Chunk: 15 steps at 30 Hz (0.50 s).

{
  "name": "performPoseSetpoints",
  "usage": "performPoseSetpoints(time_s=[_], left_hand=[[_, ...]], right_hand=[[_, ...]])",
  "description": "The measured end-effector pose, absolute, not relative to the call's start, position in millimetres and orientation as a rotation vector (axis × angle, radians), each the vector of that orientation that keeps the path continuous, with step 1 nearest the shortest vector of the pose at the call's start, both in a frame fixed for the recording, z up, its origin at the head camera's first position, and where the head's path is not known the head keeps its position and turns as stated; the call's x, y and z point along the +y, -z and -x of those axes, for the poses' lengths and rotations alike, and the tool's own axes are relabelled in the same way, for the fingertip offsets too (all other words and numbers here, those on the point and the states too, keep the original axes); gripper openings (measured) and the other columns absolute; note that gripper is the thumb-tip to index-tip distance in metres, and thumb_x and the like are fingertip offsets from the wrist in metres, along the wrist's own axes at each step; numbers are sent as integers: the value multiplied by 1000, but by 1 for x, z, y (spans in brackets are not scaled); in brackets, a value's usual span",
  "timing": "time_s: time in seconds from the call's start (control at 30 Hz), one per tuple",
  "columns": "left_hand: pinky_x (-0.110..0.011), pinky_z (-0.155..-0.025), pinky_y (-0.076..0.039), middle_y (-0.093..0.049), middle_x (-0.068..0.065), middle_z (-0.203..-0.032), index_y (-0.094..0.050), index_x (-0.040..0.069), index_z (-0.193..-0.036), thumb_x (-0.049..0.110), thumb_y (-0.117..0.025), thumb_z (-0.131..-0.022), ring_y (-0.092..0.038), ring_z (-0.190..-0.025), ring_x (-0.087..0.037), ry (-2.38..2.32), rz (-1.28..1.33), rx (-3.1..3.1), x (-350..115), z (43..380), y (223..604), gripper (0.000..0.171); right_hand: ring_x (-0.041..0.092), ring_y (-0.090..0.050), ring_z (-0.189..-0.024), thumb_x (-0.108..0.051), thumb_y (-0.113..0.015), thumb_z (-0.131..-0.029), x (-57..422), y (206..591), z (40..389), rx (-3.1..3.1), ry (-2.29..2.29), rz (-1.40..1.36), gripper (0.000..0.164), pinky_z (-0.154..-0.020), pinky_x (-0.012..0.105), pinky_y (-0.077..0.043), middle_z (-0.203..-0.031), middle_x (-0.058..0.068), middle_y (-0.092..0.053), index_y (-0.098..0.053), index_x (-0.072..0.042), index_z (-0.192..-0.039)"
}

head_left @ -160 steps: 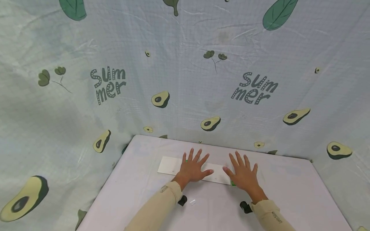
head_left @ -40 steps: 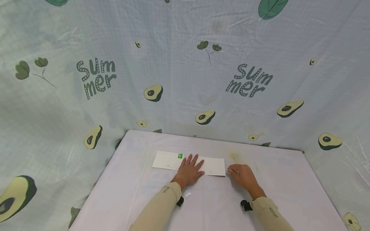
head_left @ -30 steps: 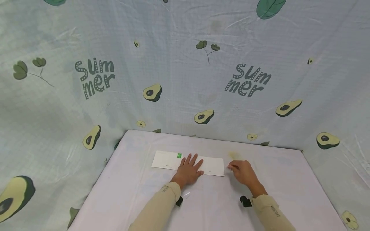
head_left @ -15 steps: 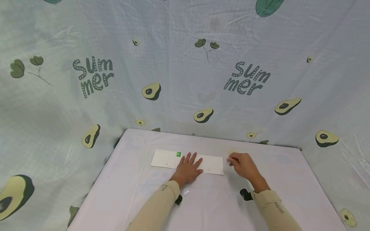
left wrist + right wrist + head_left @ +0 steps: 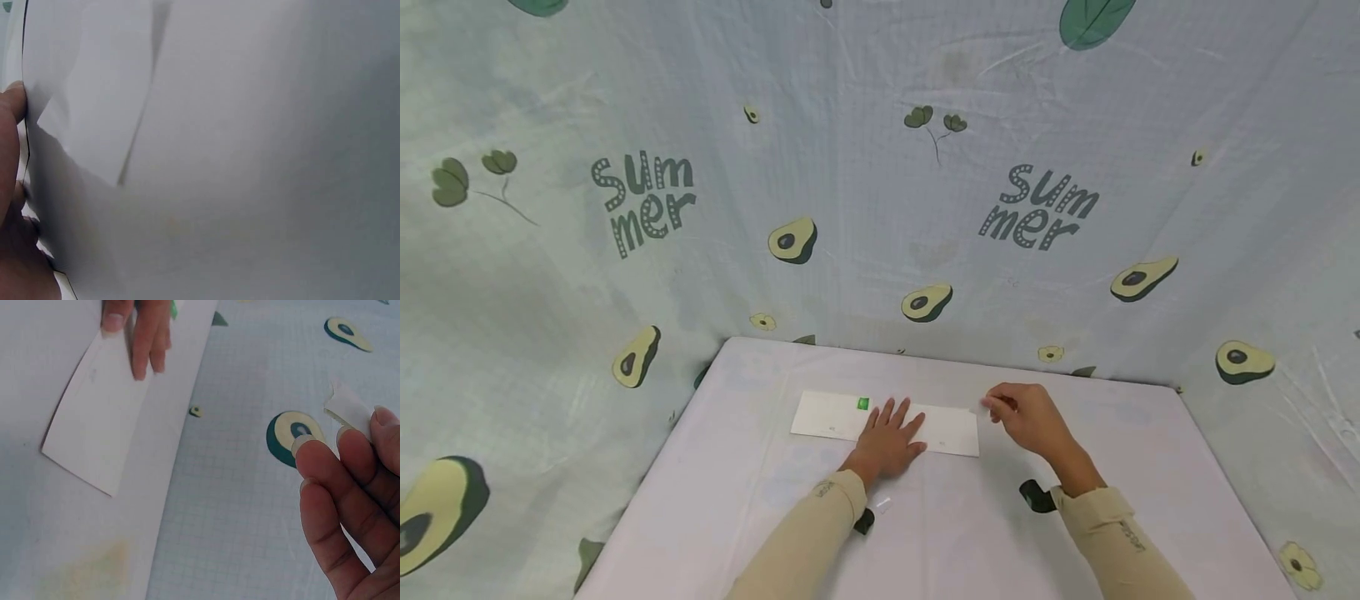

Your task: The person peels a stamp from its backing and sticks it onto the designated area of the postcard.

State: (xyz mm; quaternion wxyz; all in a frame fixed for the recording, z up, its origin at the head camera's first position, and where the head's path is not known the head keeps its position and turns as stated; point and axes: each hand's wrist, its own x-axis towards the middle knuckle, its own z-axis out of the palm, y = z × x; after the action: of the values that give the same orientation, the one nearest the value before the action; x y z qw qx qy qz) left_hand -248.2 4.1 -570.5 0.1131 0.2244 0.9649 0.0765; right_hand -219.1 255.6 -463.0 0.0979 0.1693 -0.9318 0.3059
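A long white strip of paper or card [image 5: 827, 414] lies across the table, with a small green patch [image 5: 862, 403] on its upper edge. My left hand [image 5: 886, 442] rests on its middle with fingers spread, hiding that part. Off the strip's right end, my right hand [image 5: 1022, 417] is raised above the table. Its thumb and index finger pinch a small white piece with a jagged edge, like tape [image 5: 350, 410], clearest in the right wrist view. The other right-hand fingers curve loosely beside it.
A small clear, tape-like piece [image 5: 883, 505] lies on the white-covered table [image 5: 955, 542] near my left wrist. Black wrist cameras show at the left [image 5: 864, 522] and right [image 5: 1037, 497] cuffs. A printed cloth [image 5: 865, 183] hangs behind the table.
Several seconds ago both hands were spread, and my right hand held nothing visible. Over the last second, my pinching right hand has moved toward the table's far edge; my left hand stays put.
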Motion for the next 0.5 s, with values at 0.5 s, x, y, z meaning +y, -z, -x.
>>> performPoseSetpoints(time_s=[0.5], left_hand=[[-56,-133,-13,-16,-5,-177,-34,27,-164,51,-41,-110,-10,-165,-35,-361,-651,2810,4,247,570,60]], right_hand=[[11,-67,-69,-8,-71,-97,241,432,204,-2721,-1018,-625,7,-60,24,-52,-72,-5,-71,-78,-6,-94]])
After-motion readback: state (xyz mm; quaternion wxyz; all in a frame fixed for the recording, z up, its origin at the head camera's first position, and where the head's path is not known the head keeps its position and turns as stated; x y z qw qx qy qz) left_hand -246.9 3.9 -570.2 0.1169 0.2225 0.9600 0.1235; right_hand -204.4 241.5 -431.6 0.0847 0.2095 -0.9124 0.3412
